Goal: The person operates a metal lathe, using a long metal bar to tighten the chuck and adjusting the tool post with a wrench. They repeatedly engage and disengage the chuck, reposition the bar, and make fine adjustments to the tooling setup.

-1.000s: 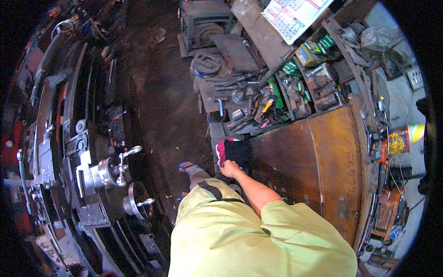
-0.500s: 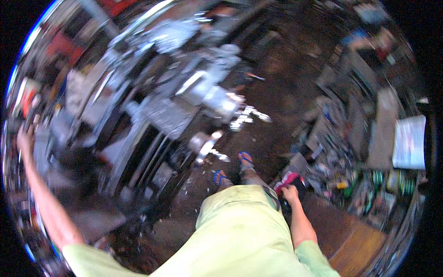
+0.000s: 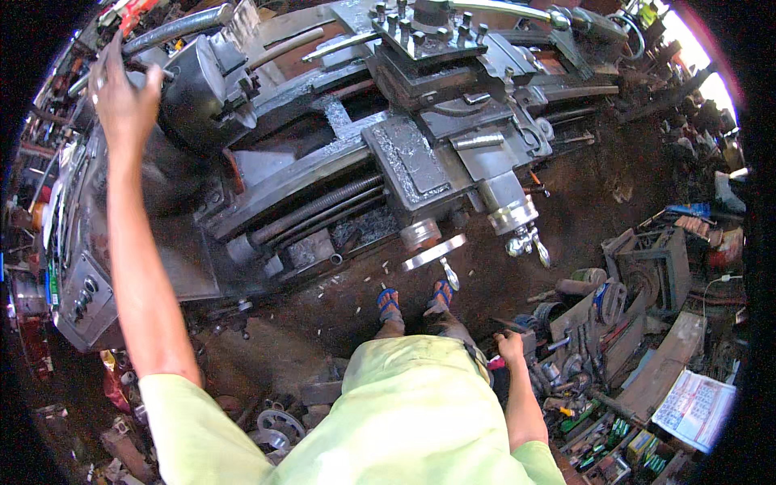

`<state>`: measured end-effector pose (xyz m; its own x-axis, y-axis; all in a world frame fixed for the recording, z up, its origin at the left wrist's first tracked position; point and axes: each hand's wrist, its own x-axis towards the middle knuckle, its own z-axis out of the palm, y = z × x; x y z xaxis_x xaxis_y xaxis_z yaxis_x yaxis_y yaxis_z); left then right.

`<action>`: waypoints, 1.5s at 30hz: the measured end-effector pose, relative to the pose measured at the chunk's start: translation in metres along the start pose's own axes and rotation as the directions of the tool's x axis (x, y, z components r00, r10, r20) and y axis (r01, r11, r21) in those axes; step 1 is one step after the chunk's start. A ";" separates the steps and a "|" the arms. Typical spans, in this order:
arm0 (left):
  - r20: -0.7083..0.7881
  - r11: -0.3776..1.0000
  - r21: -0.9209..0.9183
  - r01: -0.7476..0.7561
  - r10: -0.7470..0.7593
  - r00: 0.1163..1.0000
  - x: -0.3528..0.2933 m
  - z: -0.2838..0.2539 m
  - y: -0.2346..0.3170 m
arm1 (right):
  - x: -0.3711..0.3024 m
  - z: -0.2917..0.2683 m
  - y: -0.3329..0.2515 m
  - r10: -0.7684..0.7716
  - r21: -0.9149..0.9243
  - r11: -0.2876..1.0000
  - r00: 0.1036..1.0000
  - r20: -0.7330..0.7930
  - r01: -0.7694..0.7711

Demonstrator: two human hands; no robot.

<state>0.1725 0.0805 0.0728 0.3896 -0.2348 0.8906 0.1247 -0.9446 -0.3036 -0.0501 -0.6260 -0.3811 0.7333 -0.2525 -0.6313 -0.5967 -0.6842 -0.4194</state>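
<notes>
A large metal lathe fills the upper part of the head view. My left hand (image 3: 125, 105) is raised over its headstock end, beside the dark round chuck (image 3: 194, 97). Its fingers are stretched upward and the thumb stands apart; a thick metal bar (image 3: 182, 28) passes close to the fingertips. Low at my right side, my right hand (image 3: 509, 346) is closed on a pink-red cloth (image 3: 495, 363), of which only a small part shows. The lathe's square tool post (image 3: 428, 36), with several bolts, stands at the top. Metal shavings cover the carriage (image 3: 408, 158).
A handwheel (image 3: 436, 252) and a cross-slide handle (image 3: 529, 238) jut toward me. A control panel (image 3: 85, 295) is at the left. Tools and scrap parts crowd the right, with a printed paper sheet (image 3: 695, 410). Gears (image 3: 279, 424) lie at lower left.
My view has turned left, so the lathe now spreads across the top. My left arm, earlier out at the far left, appears raised beside the chuck. Less of the pink-red cloth shows.
</notes>
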 end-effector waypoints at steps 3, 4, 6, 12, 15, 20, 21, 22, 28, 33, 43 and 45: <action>0.120 0.714 -0.494 0.495 -0.508 0.853 -0.093 -0.019 0.091 | 0.009 -0.008 0.008 -0.009 -0.001 1.000 0.998 -0.061 0.009; 0.193 0.779 -0.402 0.481 -0.441 0.876 -0.135 -0.027 0.121 | 0.007 -0.010 0.013 -0.026 -0.013 1.000 0.996 -0.083 0.025; 0.473 0.641 -0.349 0.683 -0.509 0.719 -0.229 -0.024 0.186 | -0.005 -0.013 0.026 -0.081 0.002 0.997 0.993 -0.085 0.082; 0.640 -0.146 0.658 0.739 -0.408 -0.651 -0.486 0.027 0.280 | -0.087 -0.045 0.062 0.142 -0.104 0.983 0.983 -0.116 -0.154; 0.595 -0.453 0.630 0.630 -0.239 -0.767 -0.566 0.048 0.298 | -0.125 -0.062 0.073 0.256 -0.199 0.937 0.953 -0.164 -0.286; 0.711 0.124 0.679 0.724 -0.359 -0.605 -0.622 0.087 0.311 | -0.150 -0.074 0.082 0.366 -0.215 0.887 0.906 -0.210 -0.408; 0.678 0.243 0.727 0.643 -0.404 -0.614 -0.623 0.093 0.310 | -0.149 -0.075 0.082 0.388 -0.263 0.867 0.904 -0.180 -0.424; 0.671 0.226 0.734 0.641 -0.389 -0.631 -0.623 0.100 0.308 | -0.147 -0.074 0.080 0.408 -0.237 0.865 0.894 -0.184 -0.443; 0.633 -0.292 0.726 0.623 -0.070 -0.771 -0.590 0.089 0.293 | -0.114 -0.073 0.033 0.257 -0.232 0.932 0.960 -0.115 -0.277; 0.746 -0.830 0.484 0.277 0.226 -0.627 -0.533 0.010 0.295 | -0.088 -0.073 -0.063 0.050 -0.330 0.944 0.997 0.061 -0.027; 0.793 -0.748 0.605 0.273 0.595 -0.130 -0.390 -0.207 0.299 | -0.129 -0.053 -0.297 -0.553 -0.028 0.699 0.564 0.614 0.715; 0.852 -0.766 0.489 0.417 0.522 -0.040 -0.350 -0.210 0.294 | -0.138 -0.048 -0.324 -0.571 -0.032 0.628 0.487 0.661 0.778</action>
<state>-0.1191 -0.1636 -0.2572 0.8270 -0.2887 -0.4825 0.5132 0.7379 0.4382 0.0576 -0.4024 -0.1272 0.4824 0.7195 -0.4995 0.2060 -0.6475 -0.7337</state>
